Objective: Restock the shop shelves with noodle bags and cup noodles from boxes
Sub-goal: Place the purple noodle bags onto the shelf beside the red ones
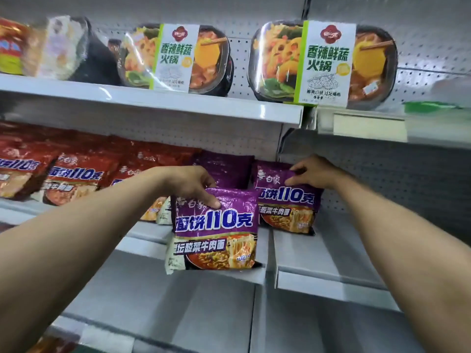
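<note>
Two purple noodle bags stand at the front of the middle shelf. My left hand grips the top edge of the nearer purple bag, thumb on its front. My right hand pinches the top of the second purple bag, which stands further back to the right. A third purple bag leans behind them. Red noodle bags fill the shelf to the left.
The upper shelf carries black hot-pot bowls with green and white sleeves. The adjoining shelf section on the right has a bare white board. A perforated back panel lies behind it. Lower shelves sit below.
</note>
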`<move>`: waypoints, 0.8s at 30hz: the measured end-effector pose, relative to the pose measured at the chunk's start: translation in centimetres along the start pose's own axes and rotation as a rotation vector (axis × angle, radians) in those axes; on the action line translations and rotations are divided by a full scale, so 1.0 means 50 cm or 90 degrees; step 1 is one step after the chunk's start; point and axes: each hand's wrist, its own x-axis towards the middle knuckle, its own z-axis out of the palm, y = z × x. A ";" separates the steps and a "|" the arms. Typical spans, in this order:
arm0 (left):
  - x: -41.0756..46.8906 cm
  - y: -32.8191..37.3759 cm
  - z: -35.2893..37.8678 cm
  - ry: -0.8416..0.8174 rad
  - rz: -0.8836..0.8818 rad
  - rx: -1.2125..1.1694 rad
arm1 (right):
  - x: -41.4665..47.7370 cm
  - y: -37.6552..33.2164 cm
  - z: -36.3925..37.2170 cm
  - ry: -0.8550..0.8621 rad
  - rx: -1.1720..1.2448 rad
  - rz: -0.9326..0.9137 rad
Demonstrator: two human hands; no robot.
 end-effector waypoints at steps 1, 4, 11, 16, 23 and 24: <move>0.005 0.001 0.000 -0.004 -0.002 0.001 | 0.014 0.006 0.003 0.001 -0.001 -0.004; 0.014 -0.001 -0.003 -0.002 -0.023 0.014 | 0.056 0.020 0.018 -0.003 -0.002 -0.014; 0.030 -0.003 -0.009 -0.036 -0.063 0.005 | 0.152 0.058 0.064 0.026 -0.009 -0.027; 0.046 0.015 -0.009 -0.027 -0.082 0.012 | 0.208 0.078 0.103 0.089 -0.020 -0.024; 0.078 0.041 0.002 -0.038 -0.067 0.046 | 0.238 0.079 0.137 0.177 -0.031 -0.074; 0.084 0.045 0.004 -0.041 -0.063 0.048 | 0.240 0.081 0.140 0.185 -0.033 -0.073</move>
